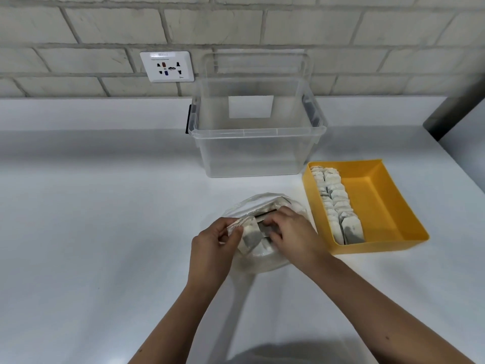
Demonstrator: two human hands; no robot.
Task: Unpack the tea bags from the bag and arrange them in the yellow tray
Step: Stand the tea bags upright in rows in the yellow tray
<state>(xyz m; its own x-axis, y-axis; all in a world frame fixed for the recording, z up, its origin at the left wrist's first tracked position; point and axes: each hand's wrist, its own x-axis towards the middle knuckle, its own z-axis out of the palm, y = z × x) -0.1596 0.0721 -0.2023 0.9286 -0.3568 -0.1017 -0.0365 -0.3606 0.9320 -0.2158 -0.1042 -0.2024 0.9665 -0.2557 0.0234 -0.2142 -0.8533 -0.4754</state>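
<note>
A clear plastic bag (265,203) lies on the white counter, with several tea bags (253,239) showing at its open mouth. My left hand (210,245) pinches the bag's left edge between thumb and fingers. My right hand (291,232) reaches into the opening, its fingers curled round tea bags inside. To the right stands the yellow tray (380,206), where a row of several tea bags (338,203) stands upright along its left wall; the tray's right half is bare.
An uncovered clear plastic storage bin (258,143) stands behind the bag, with its lid leaning against the brick wall. A wall socket (167,66) sits at the left of the bin. The counter's right edge (462,164) runs close beside the tray.
</note>
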